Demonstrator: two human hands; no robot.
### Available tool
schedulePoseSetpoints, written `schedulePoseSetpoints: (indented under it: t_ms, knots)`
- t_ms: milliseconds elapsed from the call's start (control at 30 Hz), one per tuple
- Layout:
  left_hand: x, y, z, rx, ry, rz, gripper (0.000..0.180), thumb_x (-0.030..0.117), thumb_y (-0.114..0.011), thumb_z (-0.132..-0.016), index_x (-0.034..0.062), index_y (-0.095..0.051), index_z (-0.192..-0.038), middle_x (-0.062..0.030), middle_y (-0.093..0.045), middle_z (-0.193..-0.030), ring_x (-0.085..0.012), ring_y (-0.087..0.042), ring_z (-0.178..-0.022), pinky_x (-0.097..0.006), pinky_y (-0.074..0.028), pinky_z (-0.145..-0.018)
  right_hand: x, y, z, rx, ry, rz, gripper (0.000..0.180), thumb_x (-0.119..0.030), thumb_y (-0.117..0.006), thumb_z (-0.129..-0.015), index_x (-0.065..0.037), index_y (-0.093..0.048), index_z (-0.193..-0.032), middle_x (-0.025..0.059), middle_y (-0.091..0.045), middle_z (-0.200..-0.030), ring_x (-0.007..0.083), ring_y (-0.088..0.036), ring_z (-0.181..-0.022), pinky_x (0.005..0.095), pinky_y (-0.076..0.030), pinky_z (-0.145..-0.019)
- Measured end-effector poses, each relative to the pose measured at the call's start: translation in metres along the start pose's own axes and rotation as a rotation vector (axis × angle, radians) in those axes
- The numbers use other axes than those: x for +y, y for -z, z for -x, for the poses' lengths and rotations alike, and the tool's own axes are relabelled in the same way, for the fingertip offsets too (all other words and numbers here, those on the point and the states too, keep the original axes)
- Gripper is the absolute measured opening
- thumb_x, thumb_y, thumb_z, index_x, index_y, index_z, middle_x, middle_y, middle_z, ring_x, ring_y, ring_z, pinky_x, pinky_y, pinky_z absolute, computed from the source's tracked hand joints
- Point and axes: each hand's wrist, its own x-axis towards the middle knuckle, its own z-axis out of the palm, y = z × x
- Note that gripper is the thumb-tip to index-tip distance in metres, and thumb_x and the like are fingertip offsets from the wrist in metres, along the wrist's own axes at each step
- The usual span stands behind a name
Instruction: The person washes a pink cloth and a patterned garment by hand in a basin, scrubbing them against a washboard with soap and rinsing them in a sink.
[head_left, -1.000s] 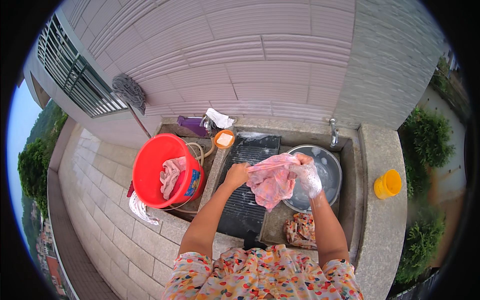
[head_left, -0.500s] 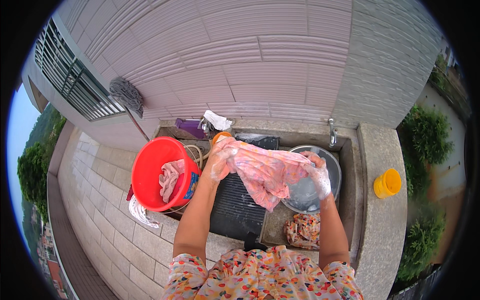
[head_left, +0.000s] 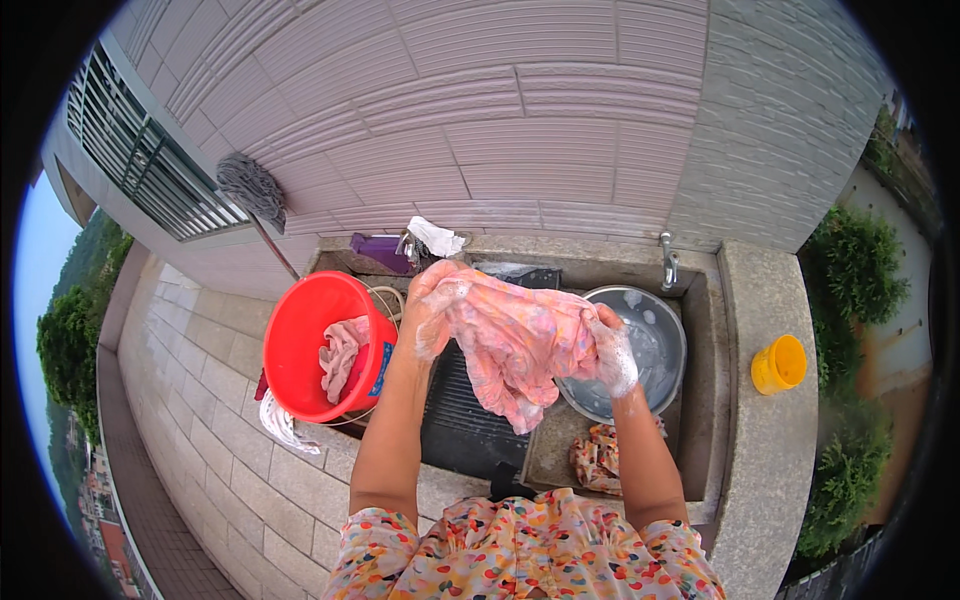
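Observation:
A wet pink patterned garment hangs stretched between my two hands, above a dark ridged washboard slab. My left hand is closed on its left end, with suds on the fingers and wrist. Its right end is gripped by my right hand, which is coated in white foam. Just beyond my right hand, a round grey metal basin holds soapy water. Below the basin, partly hidden by my right forearm, lies a crumpled floral cloth.
A red bucket with pink clothes stands at the left, beside a white striped cloth. A grey mop leans on the wall. Taps rise at the sink's back. A yellow cup sits on the right ledge.
My right hand has moved left, closer to my left hand, so the pink garment is less stretched and bunches more. More of the basin shows now.

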Motion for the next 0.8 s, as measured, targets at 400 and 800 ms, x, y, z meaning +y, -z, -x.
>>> schedulePoseSetpoints:
  t_ms: [400,800]
  knots:
    - [-0.161,-0.069,0.068,-0.255,-0.215,-0.808,0.017,0.017,-0.059,-0.076,0.0035,-0.051,-0.082,-0.0131,-0.058,-0.084,-0.0231,-0.060,-0.081,-0.033,-0.047,-0.068,0.109,0.048,0.002,-0.026,-0.046,-0.583,0.019,-0.024,-0.051,-0.089,-0.007,-0.055,-0.098,0.0068,-0.057,-0.096,0.0185,-0.056,-0.091,0.0328,-0.047,-0.079]
    - [-0.185,-0.067,0.051,-0.103,-0.239,-1.247,0.026,0.019,-0.059,-0.078,0.0044,-0.047,-0.060,-0.0161,-0.053,-0.055,-0.0358,-0.054,-0.052,-0.044,-0.042,-0.048,0.124,0.035,0.026,-0.207,-0.220,-0.238,0.034,-0.036,-0.049,-0.088,-0.006,-0.049,-0.104,0.0052,-0.056,-0.083,0.0150,-0.056,-0.077,0.0296,-0.048,-0.065]
